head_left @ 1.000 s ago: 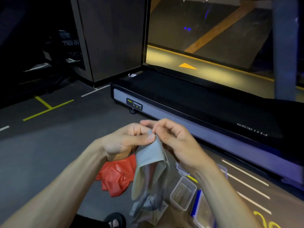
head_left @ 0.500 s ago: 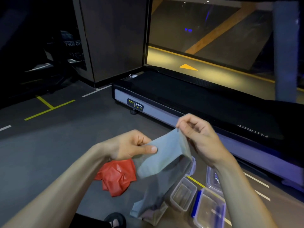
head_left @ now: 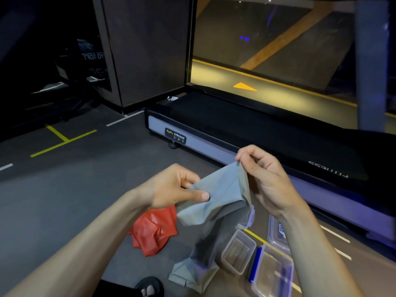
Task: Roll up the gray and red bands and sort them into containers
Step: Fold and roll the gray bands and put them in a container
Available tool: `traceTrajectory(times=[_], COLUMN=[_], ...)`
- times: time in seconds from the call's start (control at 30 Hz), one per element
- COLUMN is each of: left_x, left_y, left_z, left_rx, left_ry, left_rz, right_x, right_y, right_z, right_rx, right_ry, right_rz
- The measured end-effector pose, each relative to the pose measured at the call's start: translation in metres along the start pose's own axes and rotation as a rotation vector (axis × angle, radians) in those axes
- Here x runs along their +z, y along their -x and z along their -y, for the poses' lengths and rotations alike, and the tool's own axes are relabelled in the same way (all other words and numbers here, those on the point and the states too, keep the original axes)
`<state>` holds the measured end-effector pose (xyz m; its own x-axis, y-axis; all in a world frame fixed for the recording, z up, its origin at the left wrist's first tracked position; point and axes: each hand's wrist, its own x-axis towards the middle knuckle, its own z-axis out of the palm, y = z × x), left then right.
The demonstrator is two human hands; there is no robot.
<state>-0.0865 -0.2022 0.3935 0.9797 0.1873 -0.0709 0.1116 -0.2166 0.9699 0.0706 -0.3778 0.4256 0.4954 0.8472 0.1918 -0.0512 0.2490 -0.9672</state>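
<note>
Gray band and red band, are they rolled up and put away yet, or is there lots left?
Nothing looks finished yet. In hand: the left hand and the right hand each pinch the gray band, spread between them, its lower end hanging to the floor, unrolled. Left: the red band lies crumpled on the floor, and the clear containers look empty, so both bands need rolling and sorting.

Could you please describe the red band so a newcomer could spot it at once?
Start at the treadmill, then drop to the dark floor beneath the left hand. The red band lies crumpled there, untouched. It is the only red item; the gray band is held up.
</note>
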Motion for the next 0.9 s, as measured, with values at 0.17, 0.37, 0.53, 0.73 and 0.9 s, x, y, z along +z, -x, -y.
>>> traceTrajectory(times=[0.17, 0.37, 0.53, 0.73, 0.9], left_x=[0.0, -0.009, -0.016, -0.013, -0.013], left_y=[0.003, 0.009, 0.018, 0.019, 0.017], left_z=[-0.001, -0.007, -0.016, -0.019, -0.016], left_rx=[-0.007, 0.022, 0.196, 0.216, 0.129], left_ry=[0.04, 0.122, 0.476, 0.601, 0.366], left_rz=[0.01, 0.122, 0.223, 0.282, 0.286], right_x=[-0.003, -0.01, 0.006, 0.022, 0.035], right_y=[0.0, 0.001, 0.004, 0.005, 0.006], right_z=[-0.001, -0.003, -0.024, -0.023, -0.019], right_rx=[-0.002, 0.0, 0.003, 0.019, 0.015], right_ry=[0.021, 0.047, 0.278, -0.183, -0.153], right_rz=[-0.011, -0.008, 0.196, 0.215, 0.315])
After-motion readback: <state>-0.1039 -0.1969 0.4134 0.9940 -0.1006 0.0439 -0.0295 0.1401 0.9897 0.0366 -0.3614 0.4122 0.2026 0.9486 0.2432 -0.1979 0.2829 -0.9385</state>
